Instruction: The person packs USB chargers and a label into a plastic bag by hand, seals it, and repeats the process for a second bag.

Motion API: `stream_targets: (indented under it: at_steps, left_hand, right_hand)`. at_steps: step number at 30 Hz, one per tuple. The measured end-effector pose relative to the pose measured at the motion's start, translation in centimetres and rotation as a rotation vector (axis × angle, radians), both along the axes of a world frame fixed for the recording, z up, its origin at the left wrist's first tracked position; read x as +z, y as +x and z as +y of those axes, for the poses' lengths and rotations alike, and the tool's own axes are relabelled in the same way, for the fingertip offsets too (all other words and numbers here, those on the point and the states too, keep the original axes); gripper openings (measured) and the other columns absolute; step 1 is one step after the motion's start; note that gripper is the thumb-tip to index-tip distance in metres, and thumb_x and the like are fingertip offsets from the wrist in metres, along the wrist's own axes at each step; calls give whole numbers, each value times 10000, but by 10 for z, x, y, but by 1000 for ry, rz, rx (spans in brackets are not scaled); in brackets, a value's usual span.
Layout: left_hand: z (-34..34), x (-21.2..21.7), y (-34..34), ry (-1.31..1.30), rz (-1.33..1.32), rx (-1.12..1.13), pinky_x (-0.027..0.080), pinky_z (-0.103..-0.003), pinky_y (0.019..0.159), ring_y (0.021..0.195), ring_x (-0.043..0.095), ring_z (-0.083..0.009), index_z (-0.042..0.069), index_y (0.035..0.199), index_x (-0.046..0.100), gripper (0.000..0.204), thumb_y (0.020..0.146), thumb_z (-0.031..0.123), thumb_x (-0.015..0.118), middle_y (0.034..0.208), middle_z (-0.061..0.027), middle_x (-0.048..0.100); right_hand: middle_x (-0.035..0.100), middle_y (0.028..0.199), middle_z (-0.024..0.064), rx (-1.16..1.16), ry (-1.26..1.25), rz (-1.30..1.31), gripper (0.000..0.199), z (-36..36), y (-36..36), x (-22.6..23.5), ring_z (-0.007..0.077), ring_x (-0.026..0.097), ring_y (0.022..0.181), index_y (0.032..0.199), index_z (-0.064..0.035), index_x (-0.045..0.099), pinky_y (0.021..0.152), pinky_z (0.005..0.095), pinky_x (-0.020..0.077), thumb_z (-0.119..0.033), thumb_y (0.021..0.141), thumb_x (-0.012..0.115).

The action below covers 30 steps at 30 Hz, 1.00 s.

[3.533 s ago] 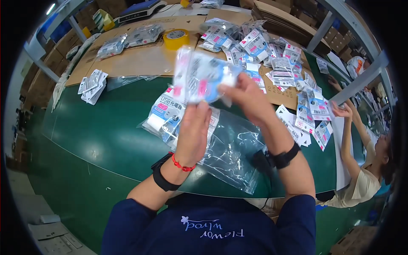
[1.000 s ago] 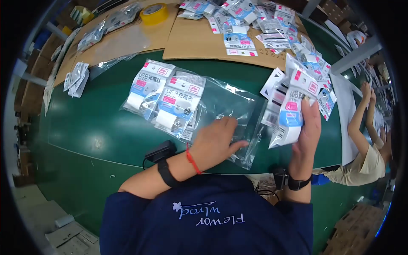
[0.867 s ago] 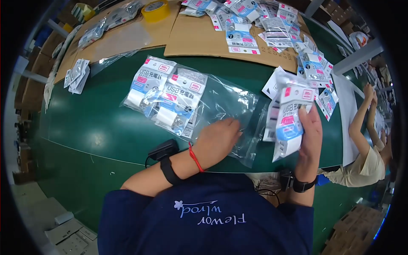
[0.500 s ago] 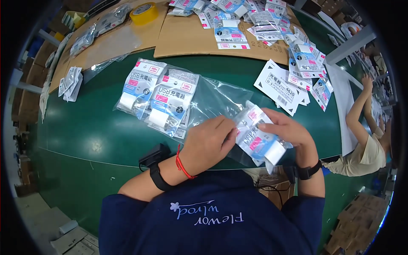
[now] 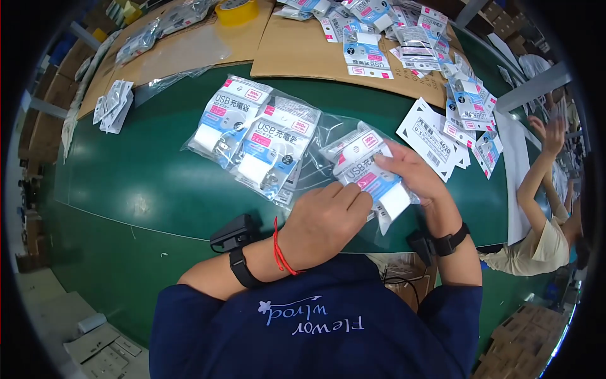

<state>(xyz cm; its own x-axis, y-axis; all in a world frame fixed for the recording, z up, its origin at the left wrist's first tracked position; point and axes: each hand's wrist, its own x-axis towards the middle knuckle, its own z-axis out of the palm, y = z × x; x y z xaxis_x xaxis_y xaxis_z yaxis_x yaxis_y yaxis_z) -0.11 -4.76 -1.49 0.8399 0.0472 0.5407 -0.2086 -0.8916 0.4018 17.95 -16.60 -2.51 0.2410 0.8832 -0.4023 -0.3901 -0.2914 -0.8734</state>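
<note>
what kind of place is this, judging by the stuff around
Probably a packing area in a workshop or warehouse: there's a heap of small packets on flat cardboard, a roll of yellow tape, and brown boxes at the lower right.

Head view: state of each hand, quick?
Left hand: curled; grip hidden, can't tell if it holds anything.
Right hand: closed, holding at least one white-and-blue packet.

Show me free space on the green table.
Room: the green table left of the clear bag, below the card stack; also a narrower strip between bag and cardboard. Crowded: the right end, with white labels and packets, and around the left hand and right hand.
</note>
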Motion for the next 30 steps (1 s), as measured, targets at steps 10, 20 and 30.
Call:
stream_targets:
  at_steps: [10, 20, 30]
  left_hand:
    - [-1, -1, -4, 8, -65, -29, 454, -296, 517, 623, 558, -196, 20, 885, 583, 204, 707, 66, 671, 726, -60, 514]
    - [-4, 8, -8, 70, 6, -71, 465, -286, 546, 674, 569, -189, -6, 941, 579, 260, 699, 89, 594, 774, -68, 515]
    - [-18, 3, -8, 20, -39, -176, 482, -270, 591, 700, 569, -192, -29, 982, 575, 316, 688, 87, 586, 822, -75, 509]
  right_hand:
    - [556, 1252, 75, 419, 4, -434, 508, 14, -1, -2, 116, 548, 1094, 1394, -37, 383, 927, 258, 445, -185, 941, 560]
    - [528, 1298, 74, 134, 145, 166, 513, 32, -15, -20, 125, 535, 1119, 1414, -34, 353, 933, 266, 443, -170, 954, 536]
    - [538, 1213, 75, -374, 241, -192, 478, 69, -78, -27, 119, 529, 1045, 1374, -33, 387, 902, 277, 442, -223, 960, 535]
